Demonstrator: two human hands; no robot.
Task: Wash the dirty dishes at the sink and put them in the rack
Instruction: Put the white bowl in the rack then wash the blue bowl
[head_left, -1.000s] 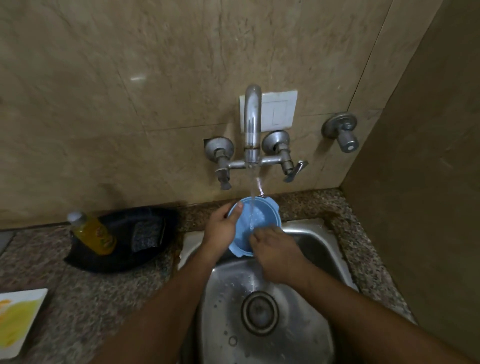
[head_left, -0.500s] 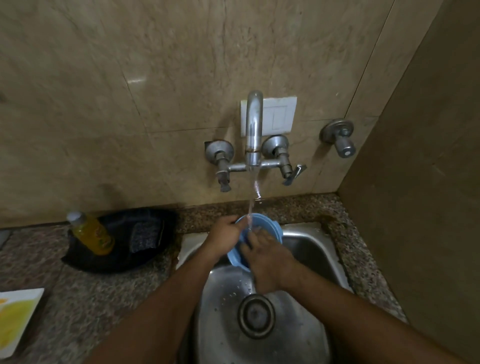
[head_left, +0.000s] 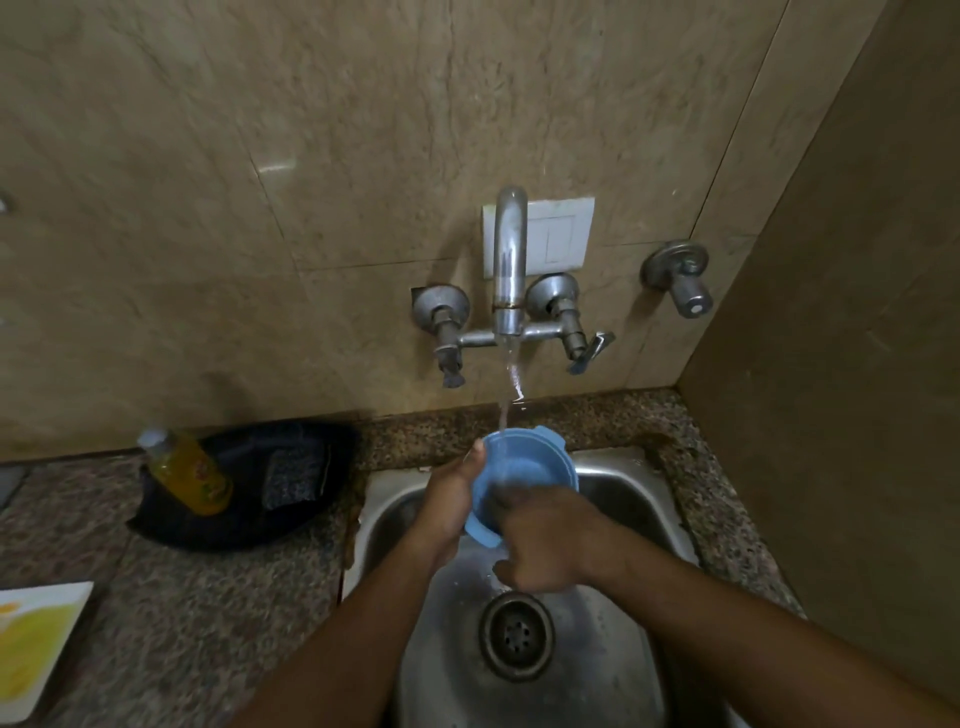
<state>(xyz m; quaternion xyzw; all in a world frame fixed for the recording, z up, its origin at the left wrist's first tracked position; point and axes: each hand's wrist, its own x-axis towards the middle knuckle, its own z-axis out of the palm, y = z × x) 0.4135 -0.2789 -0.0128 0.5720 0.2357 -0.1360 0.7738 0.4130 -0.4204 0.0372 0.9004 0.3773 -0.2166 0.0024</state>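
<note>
A small blue plastic bowl (head_left: 530, 465) is held tilted over the steel sink (head_left: 613, 483), under the running tap (head_left: 509, 270). Water falls into its far side. My left hand (head_left: 449, 499) grips the bowl's left rim, thumb on the edge. My right hand (head_left: 545, 540) is in front of the bowl, blurred, with its fingers reaching into the near part of the bowl and hiding it. No sponge shows in either hand.
A yellow soap bottle (head_left: 187, 470) and a scrub pad (head_left: 293, 475) lie in a black tray (head_left: 249, 519) on the granite counter left of the sink. A white plate (head_left: 31, 644) with yellow residue sits at the left edge. A side wall stands close on the right.
The view has dipped, so the tap and bowl sit lower in frame. The bowl has tipped more toward me and my right hand has slid down across its inside, now blurred.
</note>
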